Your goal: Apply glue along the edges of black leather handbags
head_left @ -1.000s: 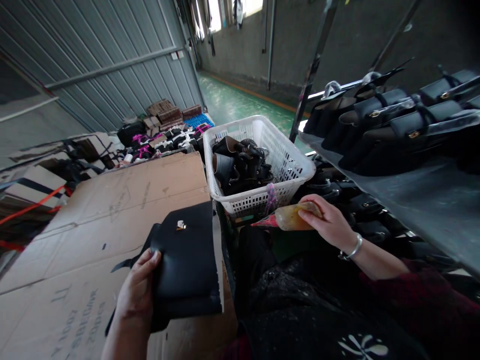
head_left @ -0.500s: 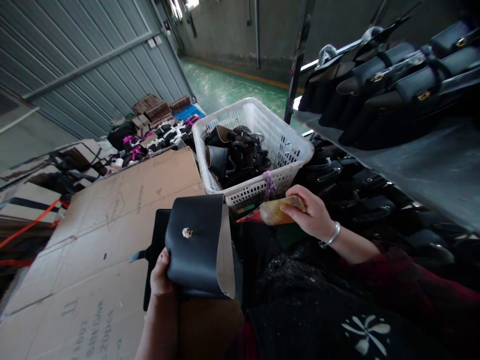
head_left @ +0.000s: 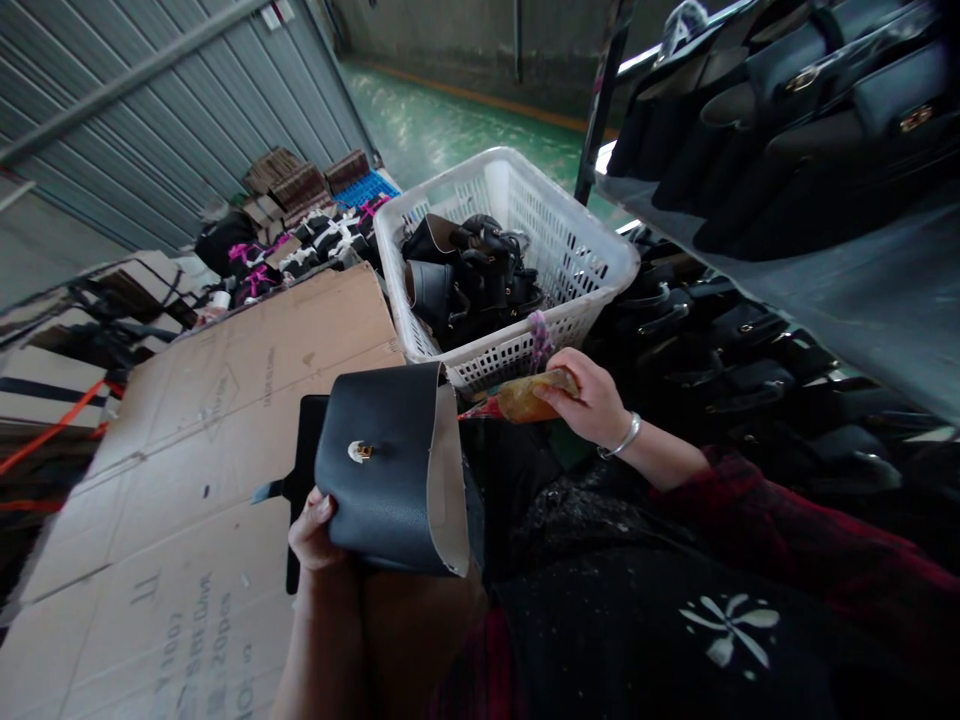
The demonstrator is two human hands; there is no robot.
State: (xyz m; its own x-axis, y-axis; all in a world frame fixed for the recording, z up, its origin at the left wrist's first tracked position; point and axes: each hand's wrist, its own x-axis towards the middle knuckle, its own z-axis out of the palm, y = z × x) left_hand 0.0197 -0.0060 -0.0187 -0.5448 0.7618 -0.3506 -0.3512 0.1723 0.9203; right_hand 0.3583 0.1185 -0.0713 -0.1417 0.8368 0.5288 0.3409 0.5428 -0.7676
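A black leather handbag body (head_left: 382, 460) with a small metal clasp is gripped at its lower left side by my left hand (head_left: 315, 535). Its right end gapes, showing a pale raw edge, and a flat black flap (head_left: 304, 450) sticks out behind it on the left. My right hand (head_left: 589, 400) is wrapped round a yellowish squeeze bottle (head_left: 525, 398) with a red nozzle. The nozzle points left and its tip is at the bag's open right edge; whether it touches the edge I cannot tell.
Beyond the bag stands a white plastic basket (head_left: 592, 240) holding black bag parts. Flattened cardboard (head_left: 187, 440) covers the left side, with bundled pieces (head_left: 330, 235) behind it. On the right, a rack shelf (head_left: 787, 270) carries black bags, with more bags (head_left: 720, 350) below.
My right hand has brought the squeeze bottle leftward, so its nozzle is now at the bag's edge. The bag has shifted slightly left and up in view, and the camera has tilted down.
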